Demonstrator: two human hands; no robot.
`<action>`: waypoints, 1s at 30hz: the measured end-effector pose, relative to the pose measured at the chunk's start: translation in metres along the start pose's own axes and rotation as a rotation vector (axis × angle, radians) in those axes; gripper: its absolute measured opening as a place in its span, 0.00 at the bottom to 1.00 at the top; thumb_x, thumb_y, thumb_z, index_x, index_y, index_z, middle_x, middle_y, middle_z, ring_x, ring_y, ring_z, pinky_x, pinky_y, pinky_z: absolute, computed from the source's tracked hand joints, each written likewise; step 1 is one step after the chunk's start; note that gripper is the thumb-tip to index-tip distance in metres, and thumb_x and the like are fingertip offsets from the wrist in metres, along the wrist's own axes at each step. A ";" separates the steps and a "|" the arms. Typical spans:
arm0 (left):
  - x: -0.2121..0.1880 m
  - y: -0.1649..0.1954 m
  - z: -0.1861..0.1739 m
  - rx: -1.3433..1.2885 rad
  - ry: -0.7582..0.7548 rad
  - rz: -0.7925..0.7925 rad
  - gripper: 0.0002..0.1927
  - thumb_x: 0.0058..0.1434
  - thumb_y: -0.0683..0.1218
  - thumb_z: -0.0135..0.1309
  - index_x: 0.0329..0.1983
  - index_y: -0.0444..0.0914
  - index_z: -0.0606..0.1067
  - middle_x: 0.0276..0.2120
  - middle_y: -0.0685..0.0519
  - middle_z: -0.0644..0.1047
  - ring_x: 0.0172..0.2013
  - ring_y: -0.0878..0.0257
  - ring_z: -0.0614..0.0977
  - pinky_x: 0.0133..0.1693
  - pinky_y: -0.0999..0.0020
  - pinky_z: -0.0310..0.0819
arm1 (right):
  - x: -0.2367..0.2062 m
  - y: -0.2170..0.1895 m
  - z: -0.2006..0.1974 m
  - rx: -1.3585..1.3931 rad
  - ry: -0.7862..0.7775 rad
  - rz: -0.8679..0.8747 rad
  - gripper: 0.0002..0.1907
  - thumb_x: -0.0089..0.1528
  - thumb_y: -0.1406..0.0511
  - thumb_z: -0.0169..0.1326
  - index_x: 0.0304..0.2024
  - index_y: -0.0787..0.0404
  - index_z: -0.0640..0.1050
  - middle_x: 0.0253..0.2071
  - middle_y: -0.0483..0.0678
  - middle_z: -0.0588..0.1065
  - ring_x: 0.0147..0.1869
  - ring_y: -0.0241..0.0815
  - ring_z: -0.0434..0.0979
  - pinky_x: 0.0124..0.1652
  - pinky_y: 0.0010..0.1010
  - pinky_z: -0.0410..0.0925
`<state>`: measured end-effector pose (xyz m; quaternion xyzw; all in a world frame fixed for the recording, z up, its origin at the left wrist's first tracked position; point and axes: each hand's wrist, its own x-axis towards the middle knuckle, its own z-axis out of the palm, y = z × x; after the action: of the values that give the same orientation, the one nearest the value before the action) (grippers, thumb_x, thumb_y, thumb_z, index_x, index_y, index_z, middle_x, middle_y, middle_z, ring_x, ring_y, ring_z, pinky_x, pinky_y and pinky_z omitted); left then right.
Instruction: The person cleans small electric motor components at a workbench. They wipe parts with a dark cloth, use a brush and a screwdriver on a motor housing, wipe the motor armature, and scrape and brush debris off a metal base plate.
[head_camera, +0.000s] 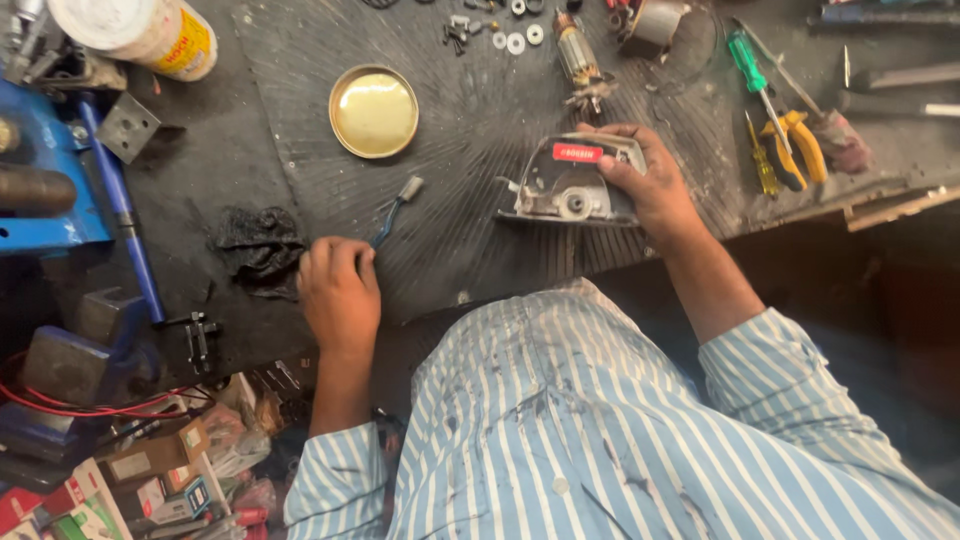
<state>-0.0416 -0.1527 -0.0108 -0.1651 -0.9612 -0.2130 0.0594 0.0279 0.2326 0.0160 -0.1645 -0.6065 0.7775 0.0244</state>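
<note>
My left hand (338, 292) is closed around the handle of a small blue brush (392, 212), whose pale bristle head points away from me over the dark rubber mat (470, 130). My right hand (648, 180) grips a grey metal power-tool housing (565, 185) with a red label, holding it flat on the mat. A round brass-coloured lid (373, 111) lies beyond the brush. A motor armature (580, 62) lies beyond the housing.
A black greasy rag (258, 245) lies left of my left hand. A blue vise (70, 190) stands at the left edge. Screwdrivers and yellow-handled pliers (790, 145) lie at the right. Washers and screws (510, 35) are scattered at the back. Boxes fill the lower left.
</note>
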 end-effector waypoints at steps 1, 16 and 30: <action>0.002 -0.002 0.001 -0.020 0.007 -0.008 0.08 0.67 0.46 0.61 0.45 0.41 0.76 0.47 0.52 0.76 0.50 0.50 0.77 0.52 0.54 0.70 | -0.002 0.000 0.000 -0.007 0.012 0.007 0.23 0.66 0.65 0.58 0.60 0.66 0.68 0.68 0.58 0.72 0.68 0.44 0.74 0.68 0.37 0.67; 0.010 -0.003 -0.011 -0.007 -0.025 0.130 0.09 0.68 0.44 0.60 0.47 0.39 0.73 0.46 0.50 0.77 0.49 0.49 0.78 0.49 0.52 0.68 | 0.003 0.019 -0.008 0.121 0.152 0.339 0.17 0.67 0.62 0.55 0.56 0.63 0.73 0.46 0.53 0.77 0.43 0.39 0.81 0.42 0.31 0.76; 0.002 0.138 -0.063 -0.101 -0.157 0.285 0.17 0.63 0.42 0.61 0.55 0.45 0.80 0.38 0.54 0.81 0.33 0.58 0.83 0.34 0.64 0.77 | -0.034 -0.032 0.008 -1.046 -0.139 -0.427 0.45 0.51 0.57 0.73 0.66 0.67 0.70 0.67 0.61 0.68 0.73 0.61 0.65 0.68 0.47 0.61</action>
<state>0.0065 -0.0612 0.1001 -0.3187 -0.9177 -0.2370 0.0056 0.0523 0.2254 0.0559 0.0231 -0.9307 0.3606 0.0564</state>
